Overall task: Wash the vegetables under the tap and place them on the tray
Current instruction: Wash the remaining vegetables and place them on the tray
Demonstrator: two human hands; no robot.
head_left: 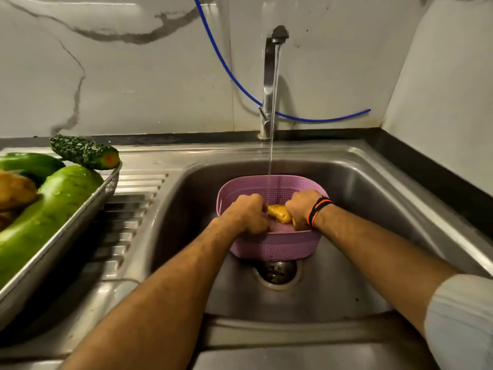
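Vegetable in wash: yellow-orange lumpy vegetable [278, 214], inside the pink perforated plastic basket [274, 248], between my two hands, just below the water stream [272, 145].
Left hand [246, 213]: fingers curled down into basket at veg's left end; I can't tell if it grips veg or basket rim.
Right hand [301, 206]: curled over veg's right end, gripping it; black-orange wristbands [318, 209] on wrist.
Basket: sits in stainless steel sink bowl [360, 204], over the drain [277, 272].
Tap: chrome tap [269, 81] at sink's back edge, running.
Tray: metal tray [53, 236] on drainboard, left of sink; holds long pale-green gourds [48, 209], dark bumpy bitter gourd [82, 152] on rim, brown veg [14, 189] partly out of frame.
Wall: blue hose [226, 68] across marble-look panel behind tap.
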